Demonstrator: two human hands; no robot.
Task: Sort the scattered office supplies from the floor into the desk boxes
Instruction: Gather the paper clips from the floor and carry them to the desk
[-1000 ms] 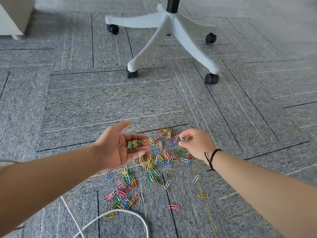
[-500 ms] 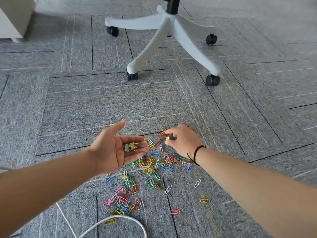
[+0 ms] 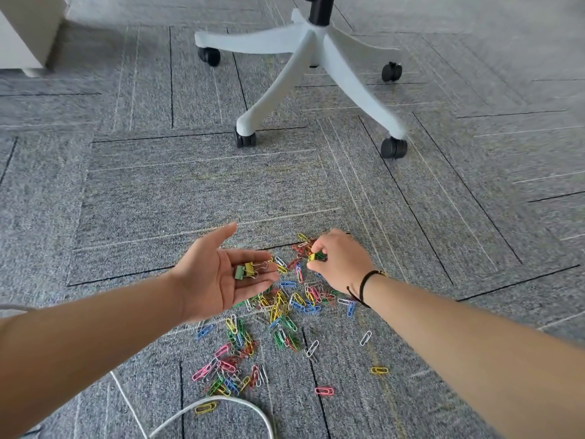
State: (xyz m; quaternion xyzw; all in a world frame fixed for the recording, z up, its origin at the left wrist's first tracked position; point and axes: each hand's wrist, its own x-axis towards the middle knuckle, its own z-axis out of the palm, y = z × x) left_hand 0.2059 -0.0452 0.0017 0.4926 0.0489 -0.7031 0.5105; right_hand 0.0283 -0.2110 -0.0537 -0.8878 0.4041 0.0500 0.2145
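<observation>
Colourful wire paper clips (image 3: 278,315) lie scattered on the grey carpet (image 3: 190,198) in front of me. My left hand (image 3: 218,274) is flat, palm up, carrying two small binder clips (image 3: 245,270) (green and yellow). My right hand (image 3: 340,261) pinches a yellow binder clip (image 3: 311,256) at the pile's far edge.

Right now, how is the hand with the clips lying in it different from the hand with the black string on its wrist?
The left hand lies palm up with fingers straight; the right hand faces down with curled fingers. The left hand carries two binder clips on its fingers; the right hand pinches one yellow binder clip at the pile of paper clips. Both are bare and hover above the carpet.
</observation>
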